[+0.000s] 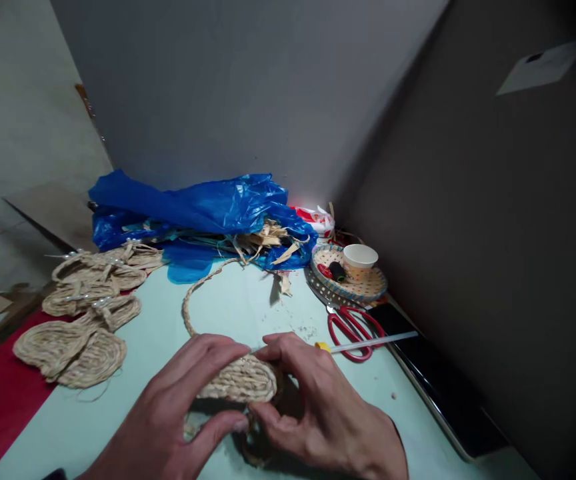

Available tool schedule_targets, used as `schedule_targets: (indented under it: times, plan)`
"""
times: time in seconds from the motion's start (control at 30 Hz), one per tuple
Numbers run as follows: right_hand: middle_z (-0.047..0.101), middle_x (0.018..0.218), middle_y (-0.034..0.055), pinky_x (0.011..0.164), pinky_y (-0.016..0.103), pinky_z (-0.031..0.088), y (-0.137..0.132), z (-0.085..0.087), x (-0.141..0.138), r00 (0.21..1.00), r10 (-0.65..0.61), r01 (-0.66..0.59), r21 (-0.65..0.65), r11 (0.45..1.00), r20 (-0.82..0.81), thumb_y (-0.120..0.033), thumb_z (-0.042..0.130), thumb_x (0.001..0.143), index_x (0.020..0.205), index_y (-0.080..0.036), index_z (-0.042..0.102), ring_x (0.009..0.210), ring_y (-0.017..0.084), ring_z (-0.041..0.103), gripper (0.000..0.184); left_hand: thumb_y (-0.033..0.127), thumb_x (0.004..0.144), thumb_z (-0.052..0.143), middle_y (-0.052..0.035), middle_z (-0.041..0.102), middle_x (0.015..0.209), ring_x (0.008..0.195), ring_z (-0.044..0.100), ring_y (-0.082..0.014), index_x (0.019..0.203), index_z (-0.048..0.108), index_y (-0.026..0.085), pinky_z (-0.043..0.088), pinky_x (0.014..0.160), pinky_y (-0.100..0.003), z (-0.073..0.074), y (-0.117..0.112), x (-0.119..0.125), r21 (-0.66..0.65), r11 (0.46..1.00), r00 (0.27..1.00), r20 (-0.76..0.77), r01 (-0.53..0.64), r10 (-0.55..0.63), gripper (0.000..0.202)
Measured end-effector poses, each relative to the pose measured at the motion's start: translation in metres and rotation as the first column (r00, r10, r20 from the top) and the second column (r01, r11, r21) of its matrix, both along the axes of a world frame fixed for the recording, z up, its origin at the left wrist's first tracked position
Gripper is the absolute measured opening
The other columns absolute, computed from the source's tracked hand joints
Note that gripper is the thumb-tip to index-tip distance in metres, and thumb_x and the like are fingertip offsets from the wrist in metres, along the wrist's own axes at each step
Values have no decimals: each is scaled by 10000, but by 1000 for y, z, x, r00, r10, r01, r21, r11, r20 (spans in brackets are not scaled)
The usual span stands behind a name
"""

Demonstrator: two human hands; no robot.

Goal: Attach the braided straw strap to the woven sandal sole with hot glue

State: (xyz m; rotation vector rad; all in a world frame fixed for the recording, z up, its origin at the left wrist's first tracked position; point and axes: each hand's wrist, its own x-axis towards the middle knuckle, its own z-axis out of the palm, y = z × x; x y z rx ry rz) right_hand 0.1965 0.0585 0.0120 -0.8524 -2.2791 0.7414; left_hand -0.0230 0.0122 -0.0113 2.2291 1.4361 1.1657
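Observation:
Between my two hands, low in the middle of the head view, is a small oval sole [241,380] of coiled, braided straw. My left hand [173,400] curves round its left side, fingers along the far edge and thumb below. My right hand [318,400] pinches the right end between thumb and fingers. A loose braided straw cord [188,310] runs from behind my left hand in an arc to the straw bundle at the back. Part of a straw loop shows under the sole, mostly hidden by my hands.
Finished-looking straw slippers [73,347] lie at the left near a red cloth [3,393]. A blue plastic bag [193,207] with dry straw [268,237] sits at the back. Rightward are a basket [375,287] bearing a white cup [361,255], red-handled scissors [341,330] and a dark tablet-like slab [453,387].

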Motion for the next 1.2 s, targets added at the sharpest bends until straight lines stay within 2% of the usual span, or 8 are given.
schedule_targets:
  times: [0.17, 0.3, 0.4, 0.47, 0.6, 1.0, 1.13, 1.2]
  plan:
    - [717, 1062, 84, 859, 357, 601, -11, -6, 1, 998, -60, 61, 125, 990, -12, -208, 751, 825, 1086, -231, 611, 1012, 271, 709, 297, 25, 814, 631, -37, 744, 1154, 1117, 687, -191, 1272, 561, 264, 563, 965, -258, 2, 0, 1, 141, 988, 992, -118, 68, -51, 522]
    - [739, 1024, 90, 884, 403, 620, -13, -12, 2, 995, -74, 89, 311, 946, -62, -217, 683, 868, 1175, -238, 570, 1003, 306, 724, 328, -35, 790, 582, -69, 766, 1071, 1029, 702, -220, 1218, 597, 204, 591, 911, -325, 2, 1, 5, 198, 977, 993, -100, 77, -58, 490]
    - [730, 970, 78, 863, 379, 621, -7, -18, -1, 997, -44, 65, 335, 940, -70, -243, 641, 909, 1147, -243, 555, 982, 290, 723, 253, -37, 779, 592, -69, 771, 992, 933, 712, -222, 1149, 647, 184, 606, 882, -353, 1, 2, 8, 195, 977, 996, -38, 85, -79, 435]
    - [694, 847, 42, 856, 380, 617, 1, -24, -4, 995, 19, 15, 336, 942, -99, -314, 612, 935, 1075, -249, 552, 857, 259, 715, 166, -36, 774, 583, -71, 775, 962, 894, 716, -223, 1126, 655, 183, 611, 856, -364, 0, 2, 9, 202, 976, 997, -13, 82, -81, 421]
    - [610, 745, -5, 919, 442, 594, 15, -42, -6, 982, 113, -59, 328, 943, -150, -430, 559, 962, 1030, -244, 540, 675, 201, 643, 199, -25, 777, 564, -73, 780, 923, 837, 717, -229, 1109, 645, 184, 612, 797, -384, -1, 2, 11, 234, 969, 997, -9, 81, -81, 400]
    - [592, 744, -9, 943, 439, 566, 19, -66, -5, 978, 129, -69, 325, 943, -166, -546, 437, 1024, 1058, -256, 541, 655, 192, 625, 311, 9, 786, 546, -67, 758, 846, 745, 673, -223, 1039, 631, 182, 581, 664, -380, -9, 8, 10, 256, 962, 996, -32, 92, -87, 318]
    - [592, 716, -22, 928, 428, 578, 23, -72, -3, 981, 107, -49, 323, 945, -164, -559, 484, 996, 1009, -265, 535, 625, 189, 620, 298, 111, 862, 570, -53, 774, 885, 760, 699, -222, 1089, 609, 200, 600, 686, -381, -13, 10, 7, 271, 957, 993, -87, 105, -84, 248]
    - [620, 757, 2, 925, 420, 583, 23, -73, 0, 983, 91, -37, 318, 948, -159, -539, 543, 976, 1031, -257, 545, 728, 219, 672, 287, 230, 934, 584, -69, 793, 1004, 865, 734, -245, 1203, 593, 217, 619, 745, -389, -11, 9, 6, 259, 960, 989, -130, 107, -75, 269]
